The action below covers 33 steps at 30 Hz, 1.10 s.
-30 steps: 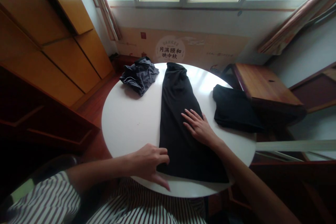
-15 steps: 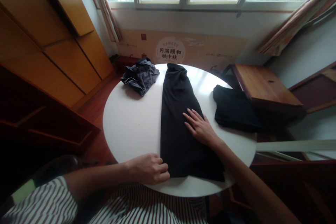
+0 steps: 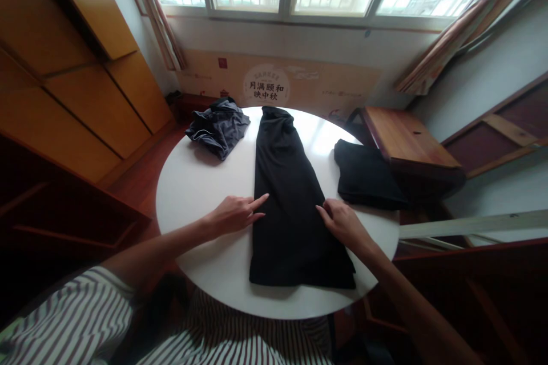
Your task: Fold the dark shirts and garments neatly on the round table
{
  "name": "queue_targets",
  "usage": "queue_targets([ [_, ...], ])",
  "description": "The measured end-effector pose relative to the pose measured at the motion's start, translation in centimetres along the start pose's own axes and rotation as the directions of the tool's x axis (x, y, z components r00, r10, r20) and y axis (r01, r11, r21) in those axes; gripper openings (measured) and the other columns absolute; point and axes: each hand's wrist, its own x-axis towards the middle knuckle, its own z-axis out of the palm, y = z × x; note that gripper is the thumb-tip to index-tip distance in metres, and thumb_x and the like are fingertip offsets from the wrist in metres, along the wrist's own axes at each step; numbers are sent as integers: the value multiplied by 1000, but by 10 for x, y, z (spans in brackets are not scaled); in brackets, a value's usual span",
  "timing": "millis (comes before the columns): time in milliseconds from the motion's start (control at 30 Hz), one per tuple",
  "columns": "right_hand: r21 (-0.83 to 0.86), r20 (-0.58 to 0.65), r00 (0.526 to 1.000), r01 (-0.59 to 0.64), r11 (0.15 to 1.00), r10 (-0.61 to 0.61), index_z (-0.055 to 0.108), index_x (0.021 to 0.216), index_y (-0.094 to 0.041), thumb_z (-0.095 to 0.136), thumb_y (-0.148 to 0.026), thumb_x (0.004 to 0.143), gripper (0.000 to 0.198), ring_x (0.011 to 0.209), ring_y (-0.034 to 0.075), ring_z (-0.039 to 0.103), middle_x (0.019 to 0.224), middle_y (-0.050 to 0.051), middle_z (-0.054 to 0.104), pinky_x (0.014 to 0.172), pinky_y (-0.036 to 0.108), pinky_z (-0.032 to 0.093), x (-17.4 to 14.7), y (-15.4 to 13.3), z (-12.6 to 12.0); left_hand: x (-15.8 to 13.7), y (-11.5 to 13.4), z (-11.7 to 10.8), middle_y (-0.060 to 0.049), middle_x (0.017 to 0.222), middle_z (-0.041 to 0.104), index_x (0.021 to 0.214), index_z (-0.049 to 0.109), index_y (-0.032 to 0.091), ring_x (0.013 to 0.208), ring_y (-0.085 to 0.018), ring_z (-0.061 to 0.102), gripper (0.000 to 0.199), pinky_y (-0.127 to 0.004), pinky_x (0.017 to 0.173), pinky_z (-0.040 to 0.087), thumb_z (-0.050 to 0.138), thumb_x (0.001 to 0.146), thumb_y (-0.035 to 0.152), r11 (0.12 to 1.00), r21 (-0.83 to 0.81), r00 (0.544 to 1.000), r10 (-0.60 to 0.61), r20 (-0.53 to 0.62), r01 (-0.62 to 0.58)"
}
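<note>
A long black garment (image 3: 285, 239), which looks like trousers folded lengthwise, lies on the round white table (image 3: 205, 182). Its narrow, slightly bunched end points at the window and its wide hem faces me. My left hand (image 3: 233, 215) is at its left edge, index finger and thumb apart, the fingertips over the cloth. At the opposite edge my right hand (image 3: 342, 221) has curled fingers, with thumb and forefinger closed on the fabric. Some creases run across the upper half of the garment.
A crumpled dark grey garment (image 3: 220, 126) sits at the table's far left. To the right, a folded black cloth (image 3: 368, 177) reaches the table edge. Beyond it stands a wooden cabinet (image 3: 411, 134). A printed cardboard panel (image 3: 325, 82) leans below the window.
My left hand has left the near left corner and moved up the left edge, its fingers opening. My right hand has shifted from lying flat on the cloth to gripping its right edge.
</note>
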Motion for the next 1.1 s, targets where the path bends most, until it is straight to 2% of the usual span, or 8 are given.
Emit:
queue_targets([
  [233,241,50,992,-123,963,114,47,68,-24,44,-49,95,37,60,19,58,65,4,60,61,31,40,-3,6,-14,-14,5,3,-9,91,69,138,56,13,75,-21,69,47,-28,62,50,45,103,41,998,-64,997,-6,81,11],
  [367,489,101,970,-244,838,223,59,75,-20,64,-52,85,34,73,21,63,77,7,67,65,29,47,19,15,-19,-5,-7,-1,-6,84,67,103,74,18,71,-16,65,38,-27,67,50,43,103,39,942,-329,993,-97,-68,69],
  [467,696,147,919,-358,622,365,62,93,-18,75,-38,79,28,87,21,67,93,10,70,72,28,53,60,16,-21,28,-31,-4,-8,96,69,93,73,17,83,-17,66,30,-30,79,53,52,99,38,755,-640,928,-329,-176,146],
  [600,752,379,830,-533,386,409,62,90,-14,76,-28,81,22,72,17,66,78,9,68,68,27,55,125,8,-21,83,-64,-10,-10,116,65,119,63,16,97,-21,66,33,-38,84,55,63,94,37,277,-921,820,-568,73,274],
  [667,718,450,806,-583,380,385,64,87,-13,78,-29,81,23,60,15,61,67,6,65,61,27,53,149,3,-20,102,-75,-12,-10,122,62,125,59,16,103,-22,64,36,-42,87,56,62,95,36,186,-940,805,-578,131,287],
  [800,689,502,801,-599,408,327,67,87,-13,84,-35,75,30,48,13,54,56,3,62,51,26,48,167,-2,-15,118,-86,-8,-10,121,62,124,59,15,101,-22,64,36,-42,85,56,63,95,36,181,-943,817,-560,137,281],
  [933,712,487,831,-556,429,270,69,85,-13,87,-32,71,30,50,13,55,58,3,65,50,24,45,159,0,-11,119,-94,8,-6,88,68,113,64,12,74,-18,65,50,-30,66,53,83,74,36,208,-944,875,-466,134,255],
  [1100,789,411,884,-468,399,224,72,85,-16,87,-31,68,27,63,14,62,71,4,71,57,23,46,146,10,-12,117,-97,25,-5,84,68,97,68,14,75,-17,64,36,-27,68,49,78,73,40,324,-942,880,-469,-81,86],
])
